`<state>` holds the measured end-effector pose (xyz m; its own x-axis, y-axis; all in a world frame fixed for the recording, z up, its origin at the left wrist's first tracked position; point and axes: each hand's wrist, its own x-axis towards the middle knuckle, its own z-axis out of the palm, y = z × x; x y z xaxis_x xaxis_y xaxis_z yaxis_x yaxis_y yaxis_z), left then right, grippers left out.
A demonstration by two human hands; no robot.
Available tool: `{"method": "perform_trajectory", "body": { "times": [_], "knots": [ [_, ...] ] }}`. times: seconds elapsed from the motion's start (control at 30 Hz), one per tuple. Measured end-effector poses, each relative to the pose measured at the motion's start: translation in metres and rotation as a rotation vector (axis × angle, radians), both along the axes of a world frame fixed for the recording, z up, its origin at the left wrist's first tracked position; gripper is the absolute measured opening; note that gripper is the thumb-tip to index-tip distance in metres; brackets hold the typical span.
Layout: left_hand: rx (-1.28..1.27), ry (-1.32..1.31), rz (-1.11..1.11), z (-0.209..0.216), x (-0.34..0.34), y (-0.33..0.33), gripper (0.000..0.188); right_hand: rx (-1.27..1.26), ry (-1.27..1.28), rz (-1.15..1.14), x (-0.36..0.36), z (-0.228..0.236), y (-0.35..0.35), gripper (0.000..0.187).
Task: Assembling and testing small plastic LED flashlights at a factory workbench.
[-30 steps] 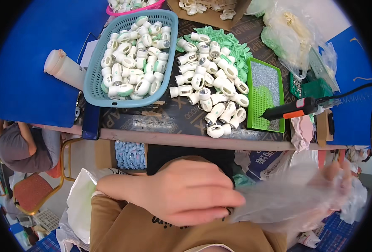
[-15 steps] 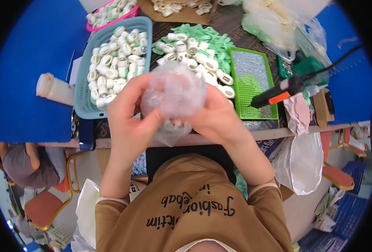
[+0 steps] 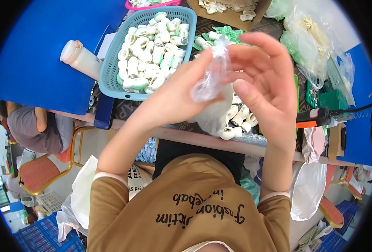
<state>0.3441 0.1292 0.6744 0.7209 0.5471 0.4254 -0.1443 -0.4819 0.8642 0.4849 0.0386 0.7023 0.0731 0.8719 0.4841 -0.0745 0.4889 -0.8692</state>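
Observation:
My left hand (image 3: 179, 90) is closed on a clear plastic bag (image 3: 213, 82), gripping its bunched upper part. The bag's lower end hangs down near the table edge, and what it holds is hard to make out. Beside it my right hand (image 3: 270, 80) is raised, its fingers spread and curved, with nothing seen in them. Below the hands lie several small white plastic parts (image 3: 244, 115) with round openings. Behind the fingers shows a heap of green plastic pieces (image 3: 225, 32), partly hidden.
To the left stands a blue basket (image 3: 103, 80) full of white and green parts, with a pale bottle (image 3: 79, 59) beside it. A cardboard box (image 3: 259, 23) is at the back. At the right are a black and orange corded tool (image 3: 312, 118) and plastic bags (image 3: 314, 54).
Both hands were around the rounded bag; now my right hand has come off it and opened. The left keeps the bag, now narrow and bunched. The view has shifted, so the table appears farther right.

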Motion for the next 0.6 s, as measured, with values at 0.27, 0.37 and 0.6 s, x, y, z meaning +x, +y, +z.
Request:
{"method": "perform_trajectory", "body": {
  "times": [0.27, 0.37, 0.6],
  "knots": [
    [-0.352, -0.282, -0.071, 0.069, 0.051, 0.040, 0.017, 0.626, -0.519, -0.733, 0.024, -0.096, -0.106, 0.007],
    [-0.513, -0.291, -0.343, 0.076, 0.123, 0.073, 0.016, 0.625, -0.308, -1.069, 0.040, -0.105, -0.132, 0.003],
    [-0.714, -0.616, -0.385, 0.058, 0.342, 0.065, 0.015, 0.410, 0.113, -1.327, 0.089, -0.106, -0.161, 0.009]
  ]
}}
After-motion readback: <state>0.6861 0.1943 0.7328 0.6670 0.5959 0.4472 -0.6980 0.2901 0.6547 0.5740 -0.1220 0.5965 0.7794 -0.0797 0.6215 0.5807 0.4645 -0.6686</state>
